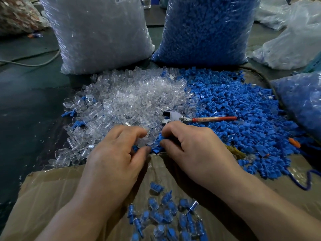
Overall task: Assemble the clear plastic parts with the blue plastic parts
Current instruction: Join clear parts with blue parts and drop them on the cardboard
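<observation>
1. My left hand (114, 153) is at the near edge of the heap of clear parts (132, 98), fingers curled, thumb and forefinger bent toward each other. Can't tell if a clear piece sits between them; too see-through.
2. My right hand (194, 148) is just beside the left, fingertips nearly meeting. Its thumb and forefinger pinch a blue part (160, 138).
3. Both hands are over the seam where the two heaps meet, at the far edge of the cardboard (52, 188).
4. The heap of blue parts (243, 108) spreads right of the clear heap, the two touching and slightly mixed at the border.
5. Assembled pieces (166, 218), blue inside clear, lie loose on the cardboard between my forearms.
6. A metal tool with a red handle (191, 118) lies across the border of the heaps, just beyond my right fingers.
7. A bag of clear pieces (99, 32) stands behind the clear heap; a bag of blue pieces (205, 28) stands behind the blue heap, close beside it.
8. Another plastic bag (302, 98) with bluish contents is at the right edge.
9. A cable (31, 63) runs on the dark surface at far left.
</observation>
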A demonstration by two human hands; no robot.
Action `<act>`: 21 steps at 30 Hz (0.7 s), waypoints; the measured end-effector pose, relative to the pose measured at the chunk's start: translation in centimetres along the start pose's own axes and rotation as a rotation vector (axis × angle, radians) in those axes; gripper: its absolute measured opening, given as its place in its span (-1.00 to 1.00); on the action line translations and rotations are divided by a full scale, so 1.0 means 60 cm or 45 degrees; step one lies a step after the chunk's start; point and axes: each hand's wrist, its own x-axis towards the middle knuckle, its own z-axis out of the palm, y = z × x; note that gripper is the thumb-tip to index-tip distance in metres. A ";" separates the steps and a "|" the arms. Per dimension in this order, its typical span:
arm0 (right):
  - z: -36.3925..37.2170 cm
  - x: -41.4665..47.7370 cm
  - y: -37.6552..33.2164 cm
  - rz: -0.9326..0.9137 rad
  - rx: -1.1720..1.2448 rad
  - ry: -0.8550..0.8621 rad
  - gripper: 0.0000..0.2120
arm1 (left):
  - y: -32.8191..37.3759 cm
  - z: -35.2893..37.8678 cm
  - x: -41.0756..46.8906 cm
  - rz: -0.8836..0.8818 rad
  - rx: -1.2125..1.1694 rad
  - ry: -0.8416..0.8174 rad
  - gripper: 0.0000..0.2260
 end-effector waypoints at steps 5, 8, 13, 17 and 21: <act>-0.003 -0.003 0.005 0.062 0.039 -0.005 -0.92 | -0.006 0.002 0.000 0.014 -0.053 0.007 -0.68; -0.004 -0.004 0.004 0.087 0.086 0.013 -0.93 | -0.006 0.001 0.001 0.002 -0.129 0.057 -0.69; -0.006 -0.003 0.003 0.118 0.106 -0.024 -0.83 | -0.007 -0.003 0.001 -0.039 -0.215 0.162 -0.67; -0.010 -0.007 -0.001 0.147 0.263 0.076 -0.89 | -0.005 0.000 -0.004 -0.220 -0.591 0.174 -0.58; -0.026 -0.012 -0.008 0.309 0.753 -0.020 -0.87 | -0.004 0.003 -0.007 -0.268 -0.836 0.119 -0.63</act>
